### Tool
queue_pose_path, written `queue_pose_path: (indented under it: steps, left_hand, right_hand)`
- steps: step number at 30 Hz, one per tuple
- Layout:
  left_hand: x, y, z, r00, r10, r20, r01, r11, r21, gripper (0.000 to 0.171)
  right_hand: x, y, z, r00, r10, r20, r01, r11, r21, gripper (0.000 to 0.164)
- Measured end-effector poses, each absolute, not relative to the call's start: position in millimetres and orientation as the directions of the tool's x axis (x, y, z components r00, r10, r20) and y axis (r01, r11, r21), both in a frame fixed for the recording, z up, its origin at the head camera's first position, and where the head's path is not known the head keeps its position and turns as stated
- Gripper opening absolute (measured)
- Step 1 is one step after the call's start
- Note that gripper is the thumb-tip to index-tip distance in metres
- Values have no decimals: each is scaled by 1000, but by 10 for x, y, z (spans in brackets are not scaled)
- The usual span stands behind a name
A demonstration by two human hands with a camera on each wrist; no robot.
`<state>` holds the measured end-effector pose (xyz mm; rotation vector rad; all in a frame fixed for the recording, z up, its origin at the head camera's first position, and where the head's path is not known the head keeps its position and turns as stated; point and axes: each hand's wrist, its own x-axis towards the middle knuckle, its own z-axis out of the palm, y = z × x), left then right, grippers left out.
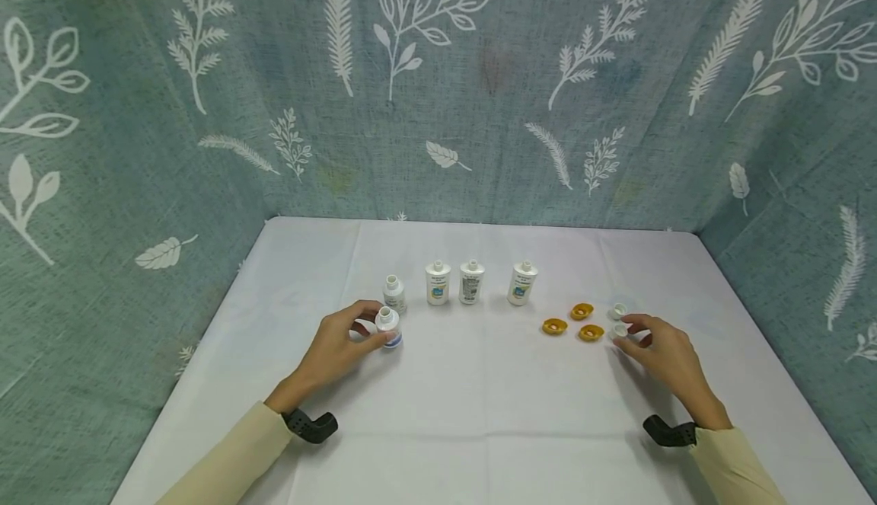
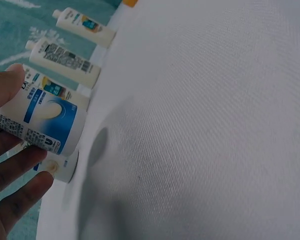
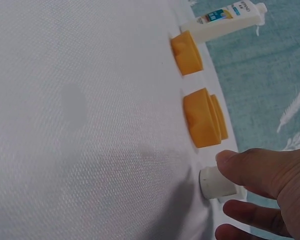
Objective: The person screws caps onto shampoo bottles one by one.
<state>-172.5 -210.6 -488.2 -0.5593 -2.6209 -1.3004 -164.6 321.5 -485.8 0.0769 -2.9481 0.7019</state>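
My left hand (image 1: pixel 346 341) grips a small round white bottle (image 1: pixel 388 324) with no cap on it. The left wrist view shows its blue label (image 2: pixel 57 117) and the thumb and fingers around it. A second round bottle (image 1: pixel 393 294) stands just behind. On the right side, my right hand (image 1: pixel 661 349) pinches a white cap (image 3: pixel 215 182) between thumb and fingers, low at the tabletop. Another white cap (image 1: pixel 617 311) lies right behind it. Left of these lie three orange-yellow caps, the nearest one (image 1: pixel 591 333) beside the held white cap.
Three flat white bottles, including the leftmost one (image 1: pixel 438 284) and the rightmost one (image 1: pixel 523 284), stand uncapped across the middle back of the white-covered table (image 1: pixel 438 444). Patterned green curtains (image 1: pixel 438 162) close off the back and both sides.
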Motion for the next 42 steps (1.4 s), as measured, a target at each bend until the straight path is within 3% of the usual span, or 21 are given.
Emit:
queue_pose_path:
  steps: [21,42]
  left_hand:
    - [-1786,-1685,-4957,-864,383,327,482,442,757,39]
    - [-1761,-1495,-5005,-855,445,265,464,429,775,42]
  right_hand:
    - [-1680,3179,-4862,-997,-17,74,-47,901,-432,46]
    - [-1703,3166,-4875,-998,-14,57,-38,898,-438,43]
